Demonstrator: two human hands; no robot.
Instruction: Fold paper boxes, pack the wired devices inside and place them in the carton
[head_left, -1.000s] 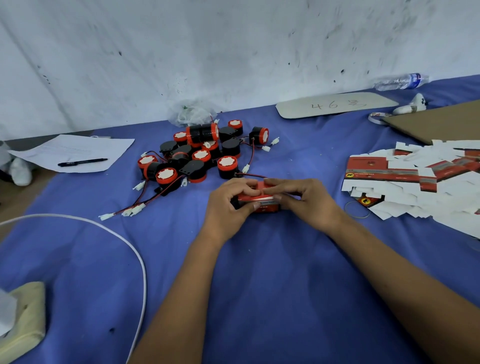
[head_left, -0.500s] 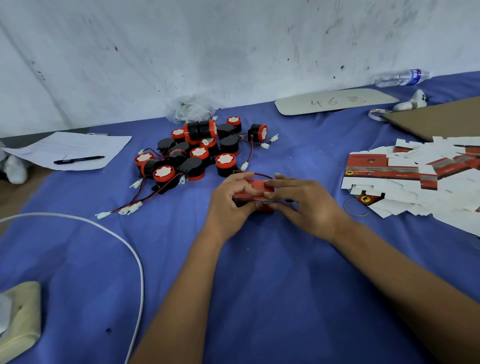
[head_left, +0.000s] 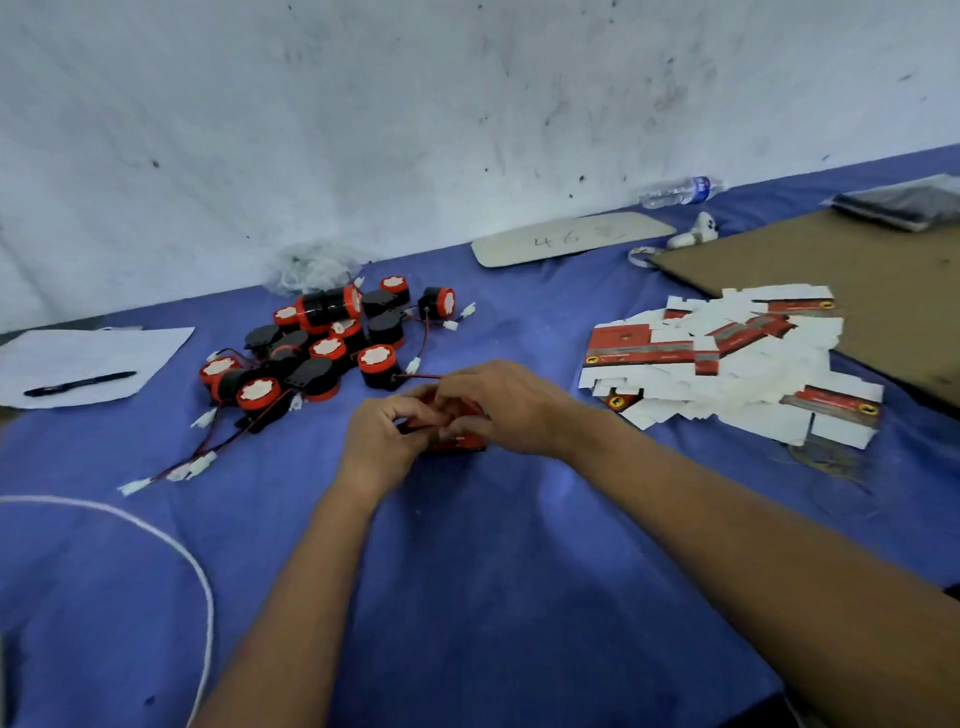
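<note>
Blue table: two hands grip one box, apparently.

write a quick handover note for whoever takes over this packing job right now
Hands: left hand and right hand both grip one small red box on the blue cloth, fingers working at its top.
Things: pile of unpacked wired devices behind-left of the hands; stack of flat box blanks to the right; brown cardboard sheet beyond them.
Done: this box is folded; whether a device is inside is hidden.
Left: close it, put it in the carton (not clearly in view), then fold and pack the rest.
</note>
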